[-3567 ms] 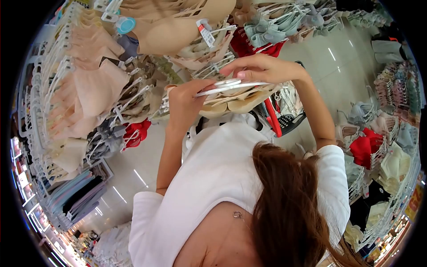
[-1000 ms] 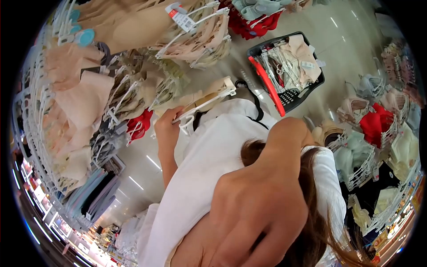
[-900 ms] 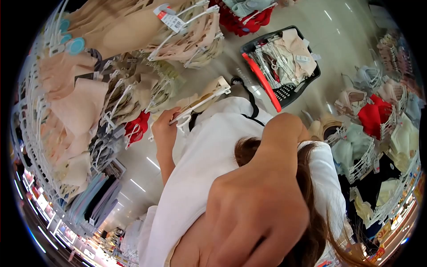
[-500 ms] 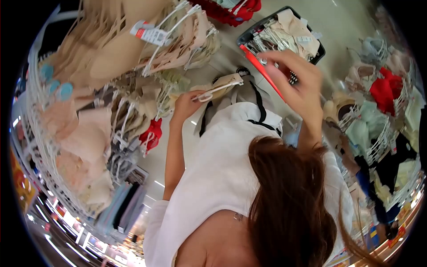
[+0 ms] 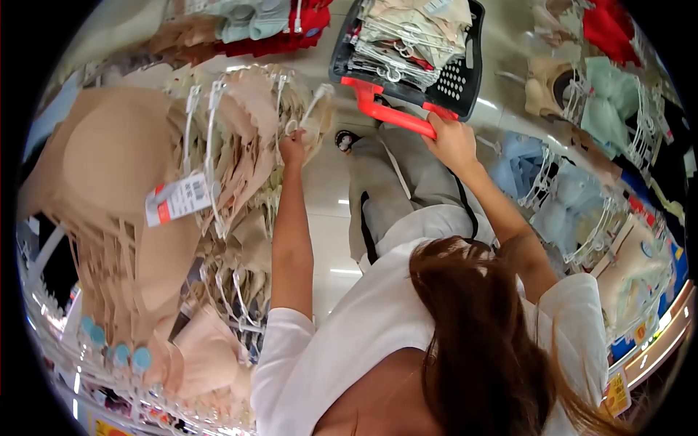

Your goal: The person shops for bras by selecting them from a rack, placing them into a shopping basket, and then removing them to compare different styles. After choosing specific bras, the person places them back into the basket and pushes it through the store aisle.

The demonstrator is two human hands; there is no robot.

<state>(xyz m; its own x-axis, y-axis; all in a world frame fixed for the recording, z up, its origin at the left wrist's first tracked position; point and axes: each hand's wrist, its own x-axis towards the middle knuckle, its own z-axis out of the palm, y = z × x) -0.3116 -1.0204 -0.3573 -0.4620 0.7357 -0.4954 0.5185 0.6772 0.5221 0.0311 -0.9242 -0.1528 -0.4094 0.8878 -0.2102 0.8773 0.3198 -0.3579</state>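
My left hand (image 5: 292,147) is closed on the hook of a white plastic hanger (image 5: 314,104). A pale beige bra (image 5: 315,134) hangs on that hanger, close to the rack of bras. Wrapped around the red handle (image 5: 396,118) of a shopping basket is my right hand (image 5: 452,143). The dark grey basket (image 5: 476,54) has perforated walls and sits ahead of me. In it lies a pile of cream and beige bras (image 5: 418,29) on white hangers, their hooks toward me.
On my left, a rack carries tan bras (image 5: 120,152) with a white and red price tag (image 5: 178,200). To the right hang light blue bras (image 5: 571,196), mint bras (image 5: 607,94) and a red garment (image 5: 614,29). Tiled floor (image 5: 327,240) runs between the racks.
My right hand has settled around the basket handle. My left hand has moved forward with the hanger, toward the left rack. The view has shifted, bringing the basket nearer the top centre.
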